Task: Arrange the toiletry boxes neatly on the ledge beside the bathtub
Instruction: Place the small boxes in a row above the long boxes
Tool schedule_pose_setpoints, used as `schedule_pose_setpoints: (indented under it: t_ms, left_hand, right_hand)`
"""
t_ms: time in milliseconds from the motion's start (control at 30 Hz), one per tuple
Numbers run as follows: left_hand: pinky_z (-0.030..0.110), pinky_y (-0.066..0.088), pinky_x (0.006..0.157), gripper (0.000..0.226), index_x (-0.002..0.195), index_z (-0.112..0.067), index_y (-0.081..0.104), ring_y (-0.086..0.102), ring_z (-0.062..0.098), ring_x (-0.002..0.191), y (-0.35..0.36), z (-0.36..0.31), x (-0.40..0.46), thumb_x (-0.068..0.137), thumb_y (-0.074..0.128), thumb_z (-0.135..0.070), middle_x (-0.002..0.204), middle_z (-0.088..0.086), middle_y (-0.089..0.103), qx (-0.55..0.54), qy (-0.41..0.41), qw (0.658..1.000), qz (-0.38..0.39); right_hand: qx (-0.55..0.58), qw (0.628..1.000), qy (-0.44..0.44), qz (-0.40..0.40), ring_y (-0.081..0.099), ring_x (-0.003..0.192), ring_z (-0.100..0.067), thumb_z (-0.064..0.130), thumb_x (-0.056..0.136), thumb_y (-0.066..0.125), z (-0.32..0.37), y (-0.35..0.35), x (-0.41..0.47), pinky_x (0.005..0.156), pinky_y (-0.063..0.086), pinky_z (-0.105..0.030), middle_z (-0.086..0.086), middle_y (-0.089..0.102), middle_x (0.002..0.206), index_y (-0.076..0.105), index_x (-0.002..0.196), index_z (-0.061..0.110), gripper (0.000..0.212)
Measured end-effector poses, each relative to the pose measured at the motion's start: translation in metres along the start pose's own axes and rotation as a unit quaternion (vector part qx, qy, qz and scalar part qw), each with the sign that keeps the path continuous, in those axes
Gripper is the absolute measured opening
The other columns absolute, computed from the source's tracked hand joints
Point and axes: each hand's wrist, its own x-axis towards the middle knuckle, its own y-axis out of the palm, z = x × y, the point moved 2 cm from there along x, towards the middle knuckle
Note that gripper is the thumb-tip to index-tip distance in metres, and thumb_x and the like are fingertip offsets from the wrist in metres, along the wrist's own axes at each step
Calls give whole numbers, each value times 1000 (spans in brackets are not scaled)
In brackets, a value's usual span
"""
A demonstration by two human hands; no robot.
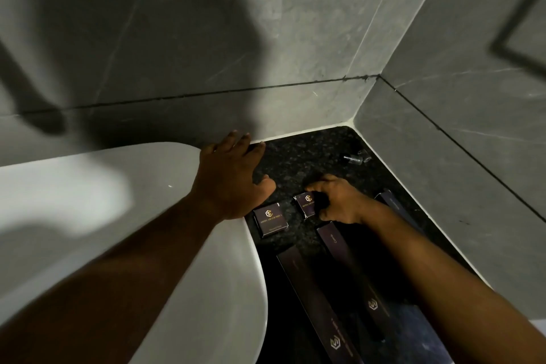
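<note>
A dark speckled ledge (298, 156) runs beside the white bathtub (124, 192). My right hand (339, 201) is shut on a small square purple box (305, 205) with a gold logo, holding it on the ledge. A second small purple box (270, 220) lies flat just left of it, by the tub rim. My left hand (230, 177) rests open on the tub's rim, fingers spread toward the wall, holding nothing. Two long dark boxes (310, 301) (351, 272) lie lengthwise nearer me, and a third long box (396, 207) shows behind my right wrist.
Grey tiled walls (295, 38) meet in a corner at the ledge's far end. A small dark bottle (354, 158) lies on its side near that corner. The tub's curved rim bounds the ledge on the left. My shadow falls on the wall.
</note>
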Motion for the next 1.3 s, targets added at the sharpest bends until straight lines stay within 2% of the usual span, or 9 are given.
schedule_pose_setpoints:
  t_ms: [167, 300, 433, 567, 733, 867, 1000, 1100, 1300]
  left_hand:
    - [48, 18, 111, 71, 143, -27, 32, 19, 26, 145, -2, 2, 1, 77, 32, -53, 155, 6, 32, -3, -4, 1000, 7]
    - [46, 17, 112, 72, 144, -27, 33, 20, 25, 145, -4, 0, 0, 76, 30, -53, 155, 6, 32, -3, -6, 1000, 4]
    - [46, 16, 113, 72, 144, -26, 33, 20, 25, 145, -4, 2, -2, 77, 28, -53, 155, 7, 32, -3, -4, 1000, 7]
    - [47, 17, 114, 78, 144, -25, 33, 21, 25, 145, -4, 2, -3, 74, 22, -57, 155, 7, 33, 5, -3, 1000, 10]
    - [49, 22, 111, 78, 140, -23, 41, 27, 27, 143, -6, -1, 0, 72, 24, -56, 151, 9, 41, 8, 4, 1000, -10]
    - [51, 23, 110, 75, 140, -24, 42, 28, 28, 143, -2, -1, 1, 74, 27, -56, 149, 9, 42, 12, 6, 1000, -6]
    - [50, 21, 111, 77, 142, -25, 38, 25, 27, 144, -2, 0, 3, 73, 23, -57, 152, 8, 38, 9, -1, 1000, 1]
    - [49, 19, 112, 80, 143, -25, 36, 22, 27, 145, -4, 0, 3, 72, 19, -57, 153, 8, 36, 8, -3, 1000, 7]
    - [49, 21, 111, 82, 141, -23, 39, 24, 28, 144, -7, 0, 1, 70, 19, -58, 152, 9, 38, 10, -3, 1000, 8]
  right_hand:
    - [-15, 1000, -8, 7, 46, 125, -29, 11, 65, 76, 4, -1, 1, 104, 42, -32, -9, 44, 136, 49, 136, 21, 76]
    - [56, 998, 11, 25, 47, 124, -22, 14, 66, 76, -7, -4, -1, 96, 39, -21, -6, 47, 137, 44, 139, 20, 80]
    - [203, 970, 61, -119, 61, 111, -21, 15, 73, 73, -35, -24, 3, 93, 45, -24, -6, 64, 120, 59, 124, 14, 53]
    - [57, 962, 102, -247, 64, 104, -33, 14, 78, 65, -65, -51, 25, 91, 51, -38, -16, 68, 112, 66, 112, 10, 34]
    - [-146, 974, 111, -132, 56, 115, -37, 19, 88, 54, -80, -61, 57, 97, 47, -42, -18, 58, 125, 61, 119, 11, 33]
    - [-154, 975, 116, -106, 54, 121, -35, 15, 92, 51, -78, -54, 70, 105, 40, -38, -21, 55, 133, 57, 126, 5, 36]
    - [28, 979, 111, -169, 62, 107, -33, 16, 79, 69, -78, -50, 53, 93, 48, -37, -20, 66, 116, 63, 114, 3, 37]
    - [225, 947, 118, -196, 65, 92, -32, 8, 69, 77, -77, -39, 31, 86, 53, -37, -17, 70, 97, 64, 92, 8, 26]
    - [310, 930, 111, -165, 67, 89, -29, -2, 68, 77, -79, -17, 7, 88, 56, -44, -20, 70, 99, 67, 93, 5, 28]
